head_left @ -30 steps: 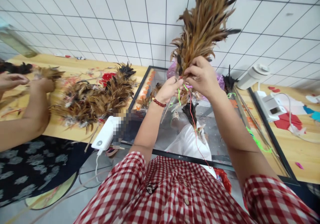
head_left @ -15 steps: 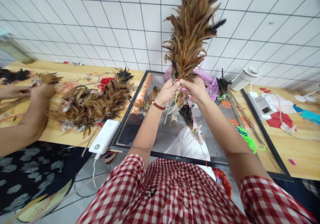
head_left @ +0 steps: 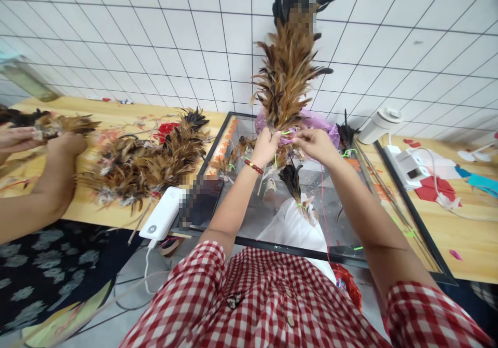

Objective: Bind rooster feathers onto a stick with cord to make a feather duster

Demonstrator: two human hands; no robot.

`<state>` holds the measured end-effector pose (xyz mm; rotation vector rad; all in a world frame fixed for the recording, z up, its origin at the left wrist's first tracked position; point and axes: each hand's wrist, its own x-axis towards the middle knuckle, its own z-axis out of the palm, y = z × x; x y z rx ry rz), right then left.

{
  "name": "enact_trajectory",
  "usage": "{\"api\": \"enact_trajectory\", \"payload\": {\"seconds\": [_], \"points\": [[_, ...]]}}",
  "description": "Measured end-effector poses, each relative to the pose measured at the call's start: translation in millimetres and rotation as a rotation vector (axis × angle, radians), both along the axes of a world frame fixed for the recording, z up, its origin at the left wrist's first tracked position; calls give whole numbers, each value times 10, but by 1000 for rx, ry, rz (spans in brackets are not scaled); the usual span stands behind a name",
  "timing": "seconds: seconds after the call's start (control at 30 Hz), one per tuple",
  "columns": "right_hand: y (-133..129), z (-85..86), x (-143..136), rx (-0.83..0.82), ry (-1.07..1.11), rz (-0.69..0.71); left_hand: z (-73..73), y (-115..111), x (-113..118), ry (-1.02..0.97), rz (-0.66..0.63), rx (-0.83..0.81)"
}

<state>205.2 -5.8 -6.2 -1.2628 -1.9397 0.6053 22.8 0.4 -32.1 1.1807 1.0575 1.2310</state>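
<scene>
A tall feather duster (head_left: 288,68), brown with black feathers at its tip, stands upright in front of me. My left hand (head_left: 268,144) is closed around its base, where the feathers gather. Just to the right, my right hand (head_left: 316,144) pinches a thin red thread (head_left: 322,197) that hangs down past the table edge. Thin green and purple strands (head_left: 287,136) show between my hands at the duster's base. Below them, a small bunch of black feathers (head_left: 291,179) with a green tie lies on the glass-topped panel (head_left: 249,226).
Left of the panel lie a heap of brown feather pieces (head_left: 143,166) and a white power bank (head_left: 162,213). A co-worker's hands (head_left: 66,145) hold feathers at far left. On the right are a white tumbler (head_left: 381,125), a power strip (head_left: 404,166) and red cloth (head_left: 438,190).
The duster has come down slightly, bringing its black tip into view. My right hand has moved right, away from my left, with the red thread. Purple strands now show between the hands.
</scene>
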Motion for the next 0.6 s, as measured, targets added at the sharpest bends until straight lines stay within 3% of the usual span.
{"api": "enact_trajectory", "payload": {"seconds": [0.1,0.2,0.3,0.43,0.6], "points": [[-76,253,39,200,-356,-29,27,-26,-9,542,141,168],[-49,548,-94,406,-583,63,85,-151,23,953,14,206],[106,707,-213,473,-728,91,164,-297,55,1234,-58,373],[392,626,-183,419,-681,59,241,-388,37,1413,-34,558],[624,488,-88,285,-489,-12,272,-393,-45,1372,-23,597]]}}
